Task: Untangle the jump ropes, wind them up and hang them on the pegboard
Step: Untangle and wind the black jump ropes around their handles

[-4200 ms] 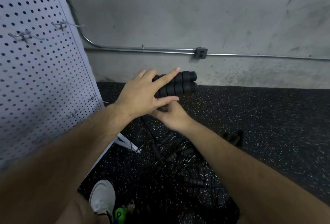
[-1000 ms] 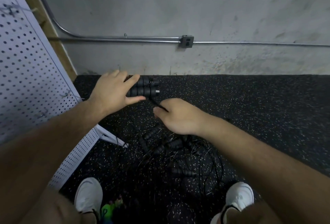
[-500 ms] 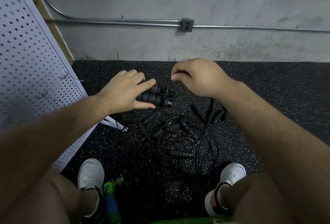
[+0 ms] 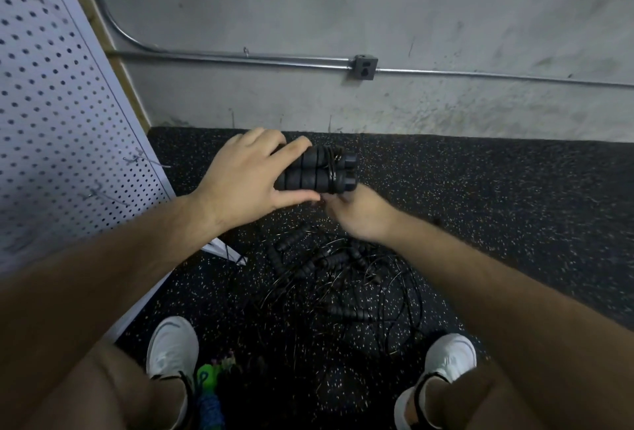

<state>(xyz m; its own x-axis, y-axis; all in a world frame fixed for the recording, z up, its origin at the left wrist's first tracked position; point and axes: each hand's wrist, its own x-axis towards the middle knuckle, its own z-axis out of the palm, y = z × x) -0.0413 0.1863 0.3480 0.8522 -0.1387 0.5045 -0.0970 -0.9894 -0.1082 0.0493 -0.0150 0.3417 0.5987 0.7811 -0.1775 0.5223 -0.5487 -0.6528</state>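
**Head camera: one rope's handles bundled, cord half wound**

Pegboard (image 4: pixel 51 104) leans at the left. The left hand (image 4: pixel 240 186) has its grip closed round two ribbed black foam handles (image 4: pixel 319 172), held side by side above the floor with thin cord looped near their caps. More tangled jump ropes (image 4: pixel 336 278) lie on the floor below. The right hand (image 4: pixel 360 213) sits just under the caps, fingers curled. Whether its grip pinches cord cannot be told. The cord looks light and springy, so the soft handles are the surest hold.
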